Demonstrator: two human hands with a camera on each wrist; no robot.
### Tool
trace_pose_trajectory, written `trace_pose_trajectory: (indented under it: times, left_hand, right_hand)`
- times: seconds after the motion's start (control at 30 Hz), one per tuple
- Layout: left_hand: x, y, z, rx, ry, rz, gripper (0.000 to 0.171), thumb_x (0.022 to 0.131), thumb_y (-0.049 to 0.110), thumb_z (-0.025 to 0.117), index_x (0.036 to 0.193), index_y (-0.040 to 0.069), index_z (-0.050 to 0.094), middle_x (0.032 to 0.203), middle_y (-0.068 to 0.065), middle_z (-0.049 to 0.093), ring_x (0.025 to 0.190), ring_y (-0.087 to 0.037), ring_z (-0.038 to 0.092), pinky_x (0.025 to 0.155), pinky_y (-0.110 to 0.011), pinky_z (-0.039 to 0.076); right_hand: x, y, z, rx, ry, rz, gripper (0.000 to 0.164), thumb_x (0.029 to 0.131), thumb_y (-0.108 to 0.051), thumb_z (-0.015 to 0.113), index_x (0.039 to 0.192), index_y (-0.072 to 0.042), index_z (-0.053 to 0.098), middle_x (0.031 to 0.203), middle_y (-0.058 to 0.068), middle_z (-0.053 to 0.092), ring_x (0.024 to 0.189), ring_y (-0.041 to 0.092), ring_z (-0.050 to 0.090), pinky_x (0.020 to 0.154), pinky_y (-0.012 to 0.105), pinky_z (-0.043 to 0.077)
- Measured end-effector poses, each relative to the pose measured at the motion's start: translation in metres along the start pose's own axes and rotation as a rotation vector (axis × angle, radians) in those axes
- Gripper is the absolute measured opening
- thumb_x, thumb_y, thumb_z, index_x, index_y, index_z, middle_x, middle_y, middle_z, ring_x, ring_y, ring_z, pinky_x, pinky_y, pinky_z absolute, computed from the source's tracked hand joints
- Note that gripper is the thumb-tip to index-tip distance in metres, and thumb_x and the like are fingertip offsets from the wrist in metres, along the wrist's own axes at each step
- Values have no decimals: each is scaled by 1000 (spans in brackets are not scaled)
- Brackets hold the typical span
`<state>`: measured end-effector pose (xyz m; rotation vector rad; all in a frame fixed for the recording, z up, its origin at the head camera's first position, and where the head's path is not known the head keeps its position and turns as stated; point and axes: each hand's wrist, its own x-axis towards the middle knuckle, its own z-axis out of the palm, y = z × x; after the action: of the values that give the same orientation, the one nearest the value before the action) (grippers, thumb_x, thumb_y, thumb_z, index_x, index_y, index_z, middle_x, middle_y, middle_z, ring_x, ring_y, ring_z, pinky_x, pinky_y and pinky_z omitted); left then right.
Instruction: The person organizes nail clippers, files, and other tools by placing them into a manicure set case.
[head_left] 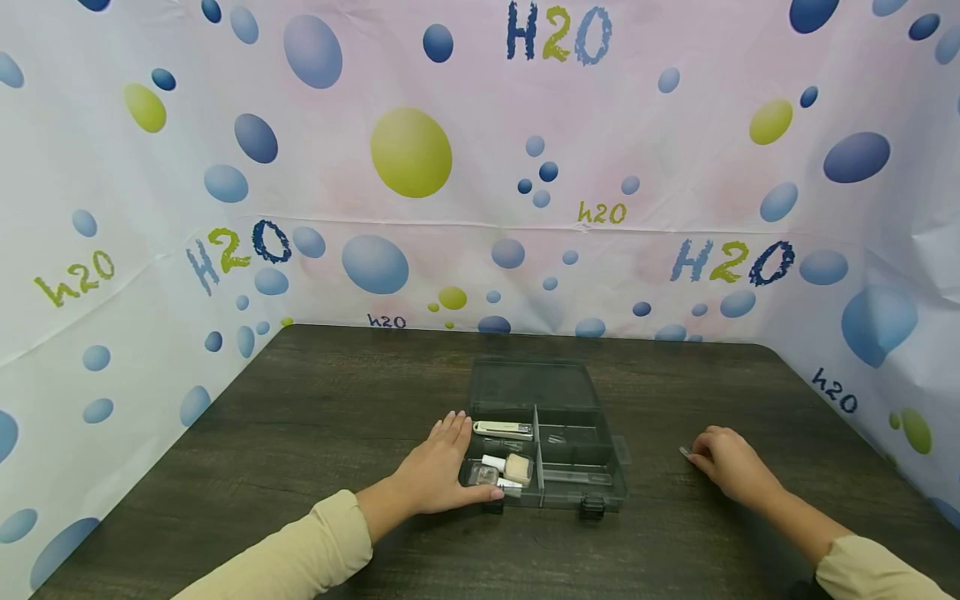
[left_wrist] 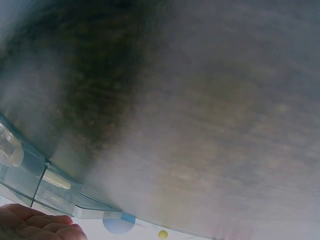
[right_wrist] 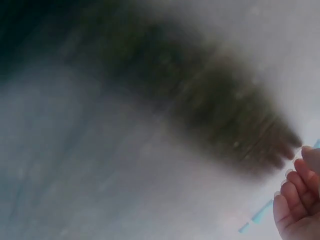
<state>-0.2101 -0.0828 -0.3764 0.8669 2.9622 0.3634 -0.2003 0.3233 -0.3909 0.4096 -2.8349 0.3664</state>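
A smoky clear compartment box stands on the table with its lid tipped back. In its left compartments lie a nail clipper, a beige nail polish bottle with a white cap and a clear bottle. On the right side are a long clear strip and small clear bits. My left hand rests against the box's left side, fingers straight, thumb by the front edge. Right of the box, my right hand pinches a small clear piece, mostly covered by the fingers.
The dark wood-look table extends around the box on all sides. Two latches, one seen at the front right, stick out from the box. A patterned sheet walls the table at the back and sides.
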Motion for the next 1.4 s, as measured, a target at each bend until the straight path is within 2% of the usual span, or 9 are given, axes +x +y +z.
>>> trace_pose_trajectory:
  times: [0.33, 0.57, 0.83, 0.97, 1.2, 1.4]
  left_hand:
    - [1, -1, 0, 10, 0, -1, 102, 79, 69, 52, 144, -5, 26, 150, -24, 24, 141, -37, 19, 114, -46, 24]
    - [0, 0, 0, 15, -1, -1, 102, 79, 70, 51, 144, -5, 26, 150, -24, 24, 141, -37, 19, 114, -46, 24]
    - [0, -1, -1, 8, 1, 1, 102, 79, 69, 52, 143, -6, 27, 150, -25, 24, 141, -38, 20, 114, -47, 24]
    - [0, -1, 0, 8, -1, 1, 103, 79, 70, 51, 144, -6, 26, 150, -24, 23, 141, -37, 20, 114, -47, 24]
    - [0, -2, 1, 9, 2, 10, 102, 80, 70, 51, 144, -6, 26, 150, -25, 23, 141, -38, 20, 114, -47, 24]
    - [0, -1, 0, 3, 1, 8, 102, 80, 69, 52, 143, -6, 26, 150, -25, 24, 141, -38, 20, 114, -46, 24]
  right_hand:
    - [1, -1, -1, 1, -1, 11, 6, 74, -2, 73, 70, -3, 68, 69, -1, 57, 61, 10, 51, 52, 24, 44]
    - [3, -2, -8, 45, 9, 34, 4, 75, -1, 72, 71, -1, 69, 70, 0, 58, 60, 9, 53, 50, 22, 45]
    - [5, -6, -13, 71, 19, 35, 5, 76, -2, 70, 72, -2, 69, 70, -1, 58, 58, 3, 50, 50, 19, 45]
    - [6, -9, -13, 90, 52, 43, 5, 77, -3, 69, 72, -2, 70, 70, -1, 59, 58, 1, 49, 50, 19, 44]
    - [6, -21, -12, 126, 127, 11, 4, 77, -3, 71, 73, -3, 70, 72, -1, 60, 58, 0, 48, 50, 20, 44]
    - [11, -38, -12, 174, 136, -13, 5, 78, -4, 71, 73, -5, 70, 73, -3, 60, 59, -2, 48, 51, 19, 45]
